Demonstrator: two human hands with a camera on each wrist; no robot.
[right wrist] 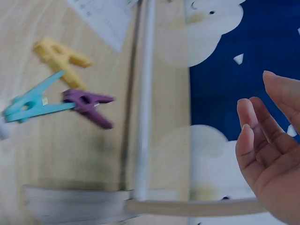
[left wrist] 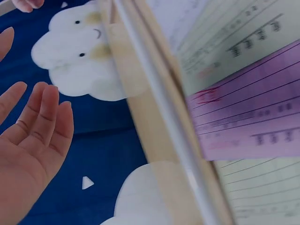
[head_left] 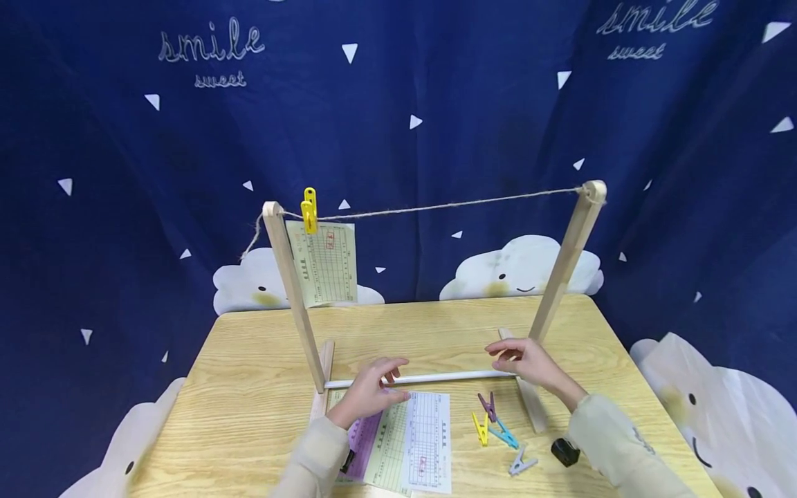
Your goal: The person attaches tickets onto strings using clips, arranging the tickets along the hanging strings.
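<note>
My left hand (head_left: 371, 391) hovers above printed paper slips, its fingers loosely bent and holding nothing. Beneath it lie a purple slip (left wrist: 248, 108), a green slip (head_left: 387, 446) and a white slip (head_left: 431, 436), overlapping. Over the right end of the white crossbar (head_left: 448, 377) is my right hand (head_left: 529, 361), relaxed and holding nothing. Nearest to it on the table are a purple clothespin (right wrist: 86, 105), a yellow clothespin (head_left: 481, 429), a blue clothespin (head_left: 506, 436) and a grey clothespin (head_left: 521, 462). From the string (head_left: 436, 207), a yellow clothespin (head_left: 309, 214) suspends a pale green slip (head_left: 326, 266).
The string runs between a left wooden post (head_left: 289, 290) and a right wooden post (head_left: 566, 266), both standing on wooden feet. A small black object (head_left: 564, 452) lies by the right sleeve. Behind the table (head_left: 236, 387) hangs a dark blue curtain (head_left: 398, 124).
</note>
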